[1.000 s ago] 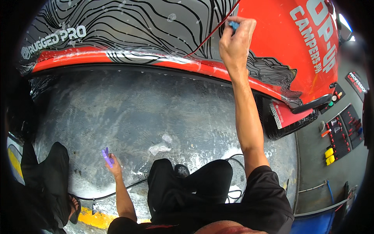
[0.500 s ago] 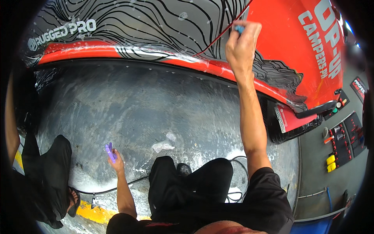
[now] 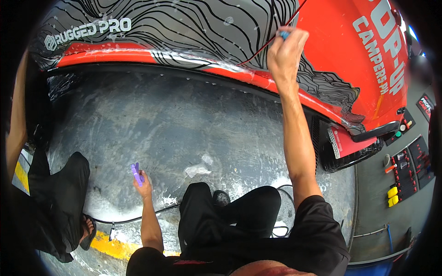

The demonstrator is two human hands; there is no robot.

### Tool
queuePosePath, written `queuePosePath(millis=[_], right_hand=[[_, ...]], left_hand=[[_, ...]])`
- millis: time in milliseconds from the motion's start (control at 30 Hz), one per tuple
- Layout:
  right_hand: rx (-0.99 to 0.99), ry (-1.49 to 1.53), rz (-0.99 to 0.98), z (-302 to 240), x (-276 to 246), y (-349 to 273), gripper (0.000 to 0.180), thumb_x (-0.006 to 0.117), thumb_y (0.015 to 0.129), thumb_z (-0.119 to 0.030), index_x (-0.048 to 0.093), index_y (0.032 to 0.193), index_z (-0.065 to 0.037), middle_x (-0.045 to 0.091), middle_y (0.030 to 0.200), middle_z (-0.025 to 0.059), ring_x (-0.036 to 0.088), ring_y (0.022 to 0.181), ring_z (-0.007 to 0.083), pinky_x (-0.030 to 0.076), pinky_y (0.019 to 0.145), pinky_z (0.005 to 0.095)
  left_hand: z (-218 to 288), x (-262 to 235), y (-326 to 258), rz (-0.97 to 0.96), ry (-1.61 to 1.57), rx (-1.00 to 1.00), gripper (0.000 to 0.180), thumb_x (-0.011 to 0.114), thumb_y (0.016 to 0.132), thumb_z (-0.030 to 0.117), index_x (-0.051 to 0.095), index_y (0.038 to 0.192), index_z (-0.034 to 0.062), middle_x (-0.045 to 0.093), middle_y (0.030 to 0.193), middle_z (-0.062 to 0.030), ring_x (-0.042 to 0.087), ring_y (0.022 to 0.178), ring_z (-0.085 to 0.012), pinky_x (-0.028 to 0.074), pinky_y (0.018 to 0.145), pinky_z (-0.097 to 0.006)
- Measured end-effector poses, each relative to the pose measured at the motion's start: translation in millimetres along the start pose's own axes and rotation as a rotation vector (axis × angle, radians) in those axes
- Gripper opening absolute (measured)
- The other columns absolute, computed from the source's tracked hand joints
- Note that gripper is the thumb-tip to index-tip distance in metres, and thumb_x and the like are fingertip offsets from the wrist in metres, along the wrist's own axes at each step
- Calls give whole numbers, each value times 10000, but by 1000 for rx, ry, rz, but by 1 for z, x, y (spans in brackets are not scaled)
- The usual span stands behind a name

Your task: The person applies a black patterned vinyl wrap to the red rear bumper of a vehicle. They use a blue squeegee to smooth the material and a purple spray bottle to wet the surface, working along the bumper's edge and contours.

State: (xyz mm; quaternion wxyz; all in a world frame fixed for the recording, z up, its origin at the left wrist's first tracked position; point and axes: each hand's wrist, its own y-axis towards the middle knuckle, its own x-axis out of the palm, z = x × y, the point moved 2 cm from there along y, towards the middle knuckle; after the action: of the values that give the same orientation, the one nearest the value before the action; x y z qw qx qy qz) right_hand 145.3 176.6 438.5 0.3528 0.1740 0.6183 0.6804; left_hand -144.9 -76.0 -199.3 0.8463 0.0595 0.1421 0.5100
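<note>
My right hand (image 3: 286, 57) reaches up to the side of a red and grey vehicle (image 3: 216, 27) with black wavy lines. Its fingers are closed round a small blue tool (image 3: 284, 34), mostly hidden by them, at a dark seam where grey meets red. Low on the left, over the floor, my left hand (image 3: 144, 183) grips a purple plastic tool (image 3: 136, 174) with a slim, forked-looking outline; its exact kind does not show. That hand is well apart from the vehicle.
Crumpled see-through film (image 3: 198, 170) lies on the wet grey floor (image 3: 175, 115). A black hose (image 3: 133, 221) runs past my feet. Another person's leg (image 3: 66, 198) and arm are at the left. A red card (image 3: 350, 142) stands by the wheel; tools (image 3: 403, 165) hang on the right wall.
The view has shifted slightly, so the vehicle's lettering and the film sit further right. My right hand stays at the seam with the blue tool; my left still holds the purple tool, now tilted more upright.
</note>
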Motion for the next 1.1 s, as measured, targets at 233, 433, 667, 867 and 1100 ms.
queuePosePath(millis=[233,433,667,867,1100], right_hand=[[110,-57,-30,14,-15,-24,167,588,958,-9,538,1113,28,511,1061,228,523,1006,395,440,914,506],[659,140,-325,47,-88,-129,329,709,1011,-210,558,1229,-17,644,1074,153,642,1010,270,509,943,397],[1807,708,-154,101,-260,-395,333,627,923,-60,643,1247,13,650,1176,81,630,1031,209,533,895,372],[2160,879,193,75,-347,-504,271,615,1052,-20,534,1301,50,603,1207,163,643,1116,295,636,969,444],[1644,556,-576,83,-226,-374,503,676,1068,-352,540,1379,19,708,1086,101,671,897,141,527,738,282]], left_hand=[[22,4,0,62,12,92,233,730,988,210,729,1002,-22,717,836,-143,661,738,-270,511,699,-415],[8,5,-1,6,-34,16,250,745,979,235,720,977,-13,704,830,-132,652,740,-265,511,707,-421],[14,-6,8,-147,-37,14,319,838,899,247,700,1071,16,703,909,-95,655,829,-273,514,794,-420],[40,-25,-3,-242,138,64,656,928,789,317,624,1285,14,658,1209,-144,623,1084,-326,475,937,-483],[9,-60,-38,-209,620,-5,940,982,699,409,498,1369,-38,514,1384,-265,476,1351,-401,430,1070,-513]])
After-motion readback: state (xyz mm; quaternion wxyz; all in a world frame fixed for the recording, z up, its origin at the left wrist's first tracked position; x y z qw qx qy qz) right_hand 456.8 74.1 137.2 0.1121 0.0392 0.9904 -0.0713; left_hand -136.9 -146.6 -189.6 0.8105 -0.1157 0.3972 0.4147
